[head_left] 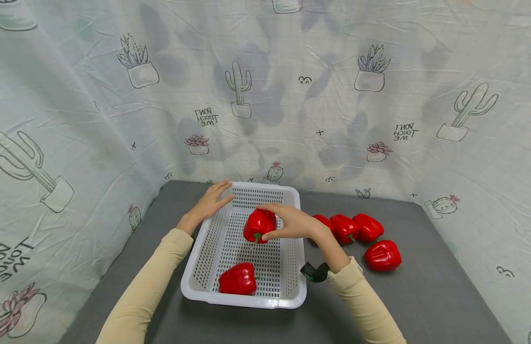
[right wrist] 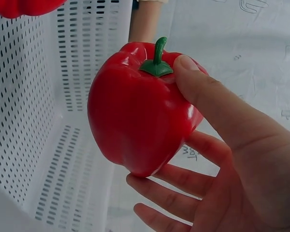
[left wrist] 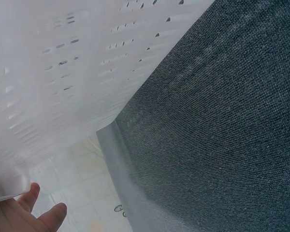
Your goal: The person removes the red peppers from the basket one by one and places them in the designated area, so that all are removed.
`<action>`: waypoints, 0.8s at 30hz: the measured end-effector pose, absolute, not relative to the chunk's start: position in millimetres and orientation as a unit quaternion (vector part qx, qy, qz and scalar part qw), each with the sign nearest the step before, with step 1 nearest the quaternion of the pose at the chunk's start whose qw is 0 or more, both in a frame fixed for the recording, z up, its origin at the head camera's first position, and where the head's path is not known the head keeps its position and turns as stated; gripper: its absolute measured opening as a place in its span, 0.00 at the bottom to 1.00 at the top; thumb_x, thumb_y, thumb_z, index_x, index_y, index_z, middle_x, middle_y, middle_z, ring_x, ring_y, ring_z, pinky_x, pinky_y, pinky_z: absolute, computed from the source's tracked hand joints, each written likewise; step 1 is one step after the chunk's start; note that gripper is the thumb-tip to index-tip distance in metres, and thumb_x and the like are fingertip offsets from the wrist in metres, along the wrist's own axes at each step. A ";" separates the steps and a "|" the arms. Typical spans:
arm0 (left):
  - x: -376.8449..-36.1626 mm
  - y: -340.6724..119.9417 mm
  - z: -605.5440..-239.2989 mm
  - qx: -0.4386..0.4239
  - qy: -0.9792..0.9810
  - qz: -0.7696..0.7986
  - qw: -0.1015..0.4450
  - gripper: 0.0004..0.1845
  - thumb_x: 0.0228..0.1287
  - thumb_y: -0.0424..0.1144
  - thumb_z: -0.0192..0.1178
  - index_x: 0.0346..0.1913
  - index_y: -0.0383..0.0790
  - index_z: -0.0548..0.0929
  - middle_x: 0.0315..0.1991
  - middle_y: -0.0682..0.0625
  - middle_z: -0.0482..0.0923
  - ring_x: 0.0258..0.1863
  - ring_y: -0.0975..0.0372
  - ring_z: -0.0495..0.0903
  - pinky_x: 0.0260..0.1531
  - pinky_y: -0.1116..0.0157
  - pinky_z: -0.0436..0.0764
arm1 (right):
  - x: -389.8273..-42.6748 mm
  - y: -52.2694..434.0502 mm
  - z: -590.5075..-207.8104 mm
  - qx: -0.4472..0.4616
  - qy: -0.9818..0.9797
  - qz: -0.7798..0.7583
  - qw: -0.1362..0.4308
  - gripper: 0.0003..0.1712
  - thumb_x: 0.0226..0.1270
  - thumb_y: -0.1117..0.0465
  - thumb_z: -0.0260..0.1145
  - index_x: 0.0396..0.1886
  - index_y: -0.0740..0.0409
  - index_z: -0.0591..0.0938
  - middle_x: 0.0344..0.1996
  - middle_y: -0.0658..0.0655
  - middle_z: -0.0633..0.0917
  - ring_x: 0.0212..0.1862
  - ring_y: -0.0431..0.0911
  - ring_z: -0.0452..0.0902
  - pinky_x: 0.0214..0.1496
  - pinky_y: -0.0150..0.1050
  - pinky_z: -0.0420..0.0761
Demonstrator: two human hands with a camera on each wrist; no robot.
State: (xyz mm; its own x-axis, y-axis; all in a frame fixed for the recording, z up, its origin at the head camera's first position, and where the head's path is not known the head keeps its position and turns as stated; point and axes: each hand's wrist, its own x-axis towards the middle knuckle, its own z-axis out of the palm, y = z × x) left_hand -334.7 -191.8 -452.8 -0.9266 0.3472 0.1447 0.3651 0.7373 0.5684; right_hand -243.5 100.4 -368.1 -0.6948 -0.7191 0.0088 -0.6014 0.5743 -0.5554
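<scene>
A glossy red bell pepper (head_left: 259,226) with a green stem is in my right hand (head_left: 293,222), over the white perforated basket (head_left: 243,300). The right wrist view shows the thumb pressing the pepper (right wrist: 135,106) beside its stem, with fingers of the right hand (right wrist: 232,164) against its other side. My left hand (head_left: 210,200) rests at the basket's far left corner, thumb spread over the rim; two fingertips of that left hand (left wrist: 26,212) show below the rim in the left wrist view. Another red bell pepper (head_left: 238,279) lies in the basket's near end.
Right of the basket, several red bell peppers (head_left: 368,227) lie on the dark grey tabletop (head_left: 424,286), one (head_left: 383,255) apart and nearer. A dark band (head_left: 314,272) is at my right wrist. Behind hangs a pale curtain (head_left: 334,110) printed with cacti.
</scene>
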 end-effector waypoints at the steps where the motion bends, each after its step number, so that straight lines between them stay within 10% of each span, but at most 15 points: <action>1: -335.0 -191.8 -452.5 -0.192 -0.931 -0.309 0.013 0.35 0.69 0.59 0.44 0.72 0.45 0.54 0.74 0.46 0.46 0.72 0.48 0.40 0.65 0.40 0.47 | -243.1 102.8 -367.5 -0.372 0.882 -0.268 0.105 0.45 0.52 0.45 0.71 0.69 0.47 0.64 0.65 0.50 0.68 0.61 0.45 0.68 0.54 0.46 0.77; 24: -337.2 -190.2 -446.8 -0.190 -0.931 -0.313 0.005 0.35 0.69 0.59 0.44 0.72 0.44 0.54 0.74 0.46 0.44 0.72 0.47 0.40 0.65 0.40 0.47 | -232.5 152.2 -364.8 -0.307 0.911 -0.274 0.020 0.46 0.48 0.41 0.72 0.68 0.37 0.64 0.62 0.51 0.70 0.56 0.48 0.72 0.49 0.50 0.79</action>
